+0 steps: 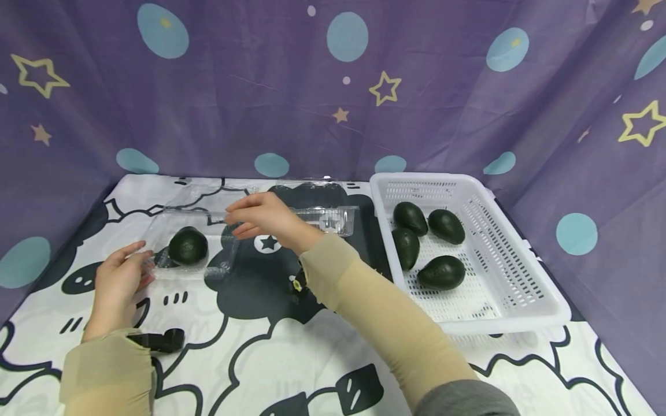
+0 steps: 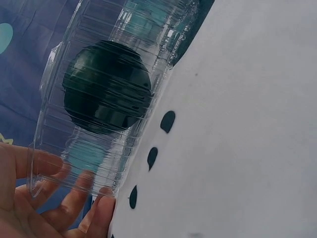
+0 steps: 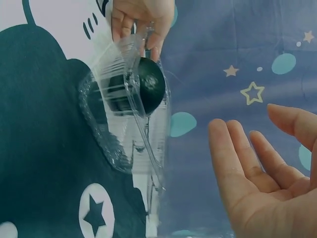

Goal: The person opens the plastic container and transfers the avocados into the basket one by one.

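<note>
A dark green avocado (image 1: 188, 246) sits in a clear ribbed plastic clamshell box (image 1: 221, 267) at the left of the table, its lid raised at the back. My left hand (image 1: 117, 281) is at the box's left end, fingers loosely bent and touching the clear wall; in the left wrist view the fingers (image 2: 74, 198) lie along that end. Above and to the right of the box, my right hand (image 1: 267, 216) hovers with fingers extended, holding nothing. The right wrist view shows its palm (image 3: 267, 198) apart from the box.
A white slotted basket (image 1: 470, 323) with several avocados (image 1: 442, 273) stands on the right. Behind my right hand is another clear plastic container (image 1: 340, 221). A patterned cloth (image 1: 291, 358) covers the table, and a purple curtain (image 1: 291, 86) hangs along the back and sides.
</note>
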Demonstrator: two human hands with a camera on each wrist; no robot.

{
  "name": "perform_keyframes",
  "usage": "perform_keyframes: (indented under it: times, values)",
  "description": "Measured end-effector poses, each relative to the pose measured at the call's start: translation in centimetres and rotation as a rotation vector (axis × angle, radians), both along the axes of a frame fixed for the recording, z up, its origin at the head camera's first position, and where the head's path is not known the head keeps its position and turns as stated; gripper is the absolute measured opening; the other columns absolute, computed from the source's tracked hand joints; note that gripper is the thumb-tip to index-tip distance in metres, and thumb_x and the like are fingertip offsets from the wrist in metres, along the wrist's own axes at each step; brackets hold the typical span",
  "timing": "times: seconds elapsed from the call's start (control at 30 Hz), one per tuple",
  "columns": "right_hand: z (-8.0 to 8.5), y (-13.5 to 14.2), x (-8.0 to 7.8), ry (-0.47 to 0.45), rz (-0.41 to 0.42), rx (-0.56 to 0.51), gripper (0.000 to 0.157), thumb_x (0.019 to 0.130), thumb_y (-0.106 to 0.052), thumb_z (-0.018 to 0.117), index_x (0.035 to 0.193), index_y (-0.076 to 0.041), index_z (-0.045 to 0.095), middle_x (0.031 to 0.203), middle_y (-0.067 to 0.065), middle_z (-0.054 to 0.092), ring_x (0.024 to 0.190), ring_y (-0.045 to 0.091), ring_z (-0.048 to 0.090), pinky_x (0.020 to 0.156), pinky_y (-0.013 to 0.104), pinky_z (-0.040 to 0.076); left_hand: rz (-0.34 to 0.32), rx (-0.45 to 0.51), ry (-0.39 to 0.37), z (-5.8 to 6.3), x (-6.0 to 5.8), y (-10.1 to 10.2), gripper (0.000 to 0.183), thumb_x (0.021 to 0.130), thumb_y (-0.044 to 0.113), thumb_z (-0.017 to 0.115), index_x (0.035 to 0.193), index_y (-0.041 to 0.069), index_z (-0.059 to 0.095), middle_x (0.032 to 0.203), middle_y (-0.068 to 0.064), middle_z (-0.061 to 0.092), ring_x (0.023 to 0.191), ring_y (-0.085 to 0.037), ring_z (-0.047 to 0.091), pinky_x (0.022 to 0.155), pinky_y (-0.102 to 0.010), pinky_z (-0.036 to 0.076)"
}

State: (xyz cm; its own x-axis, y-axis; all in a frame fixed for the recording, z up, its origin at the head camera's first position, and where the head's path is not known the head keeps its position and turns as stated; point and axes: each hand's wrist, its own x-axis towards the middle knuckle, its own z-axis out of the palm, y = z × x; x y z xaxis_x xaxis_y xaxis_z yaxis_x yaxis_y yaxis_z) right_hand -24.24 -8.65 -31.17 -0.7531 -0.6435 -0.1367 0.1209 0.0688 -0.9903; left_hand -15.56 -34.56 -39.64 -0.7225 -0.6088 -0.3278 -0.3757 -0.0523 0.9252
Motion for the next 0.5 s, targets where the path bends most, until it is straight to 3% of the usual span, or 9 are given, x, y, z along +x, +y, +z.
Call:
perform_keyframes:
  times: [0.2,0.5]
  values:
    - [-1.0,-1.3,-0.2,-0.035,-0.016,-0.039,0.034,0.093,-0.007,0.066,0.126,0.004,0.063,0.119,0.019,0.069,0.108,0.045,0.065,0.094,0.048,0.055,0.000,0.002,-0.019,0.0,0.0,0.0,0.053,0.099,0.022,0.052,0.152,0.022,0.043,0.097,0.013,0.051,0.080,-0.003,0.051,0.056,-0.014,0.048]
    - [-2.6,-3.4,-0.1,-0.062,-0.042,-0.088,0.034,0.094,-0.007,0.066,0.126,0.004,0.063,0.118,0.020,0.070,0.110,0.047,0.063,0.094,0.046,0.056,0.009,0.003,-0.005,-0.2,-0.2,0.0,0.052,0.099,0.021,0.053,0.151,0.021,0.044,0.094,0.016,0.051,0.076,-0.001,0.052,0.055,-0.014,0.048]
